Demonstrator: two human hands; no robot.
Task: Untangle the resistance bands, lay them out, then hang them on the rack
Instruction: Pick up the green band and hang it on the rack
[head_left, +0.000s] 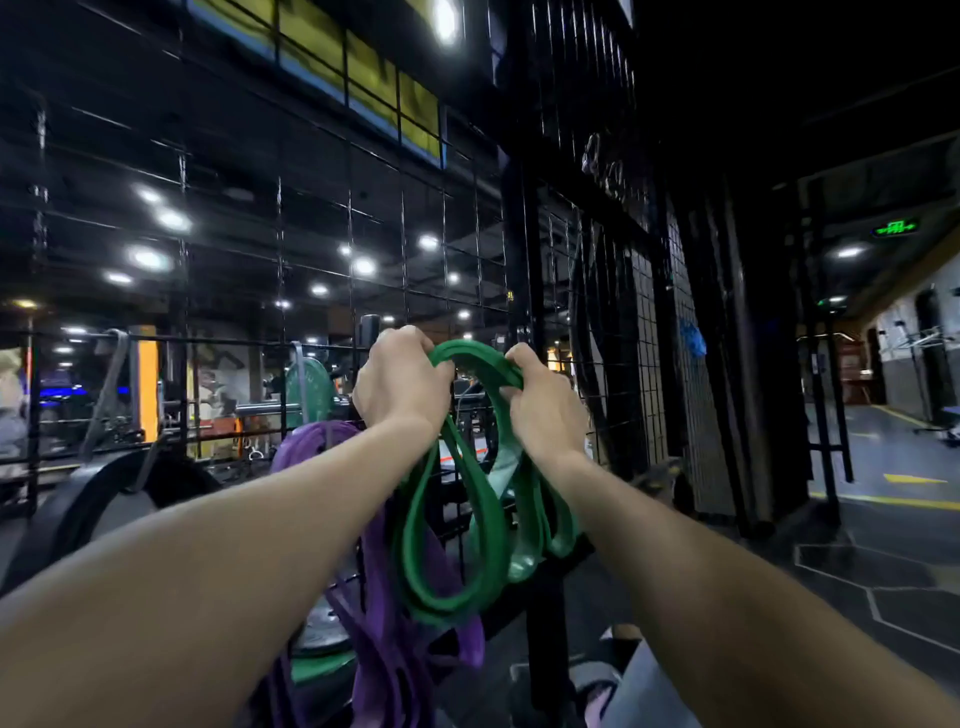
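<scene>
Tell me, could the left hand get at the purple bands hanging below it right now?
Probably not at once: the left hand and right hand both grip the green band. The purple bands hang just beneath, with nothing between, so a freed hand could likely reach them.

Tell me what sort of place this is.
Most likely a gym. Both hands hold a green resistance band up at a black wire grid rack, purple bands hang below, and a green weight plate sits behind.

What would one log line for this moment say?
step: hanging | left hand: grips green band | right hand: grips same band | purple bands: hang behind | rack: directly ahead
</scene>
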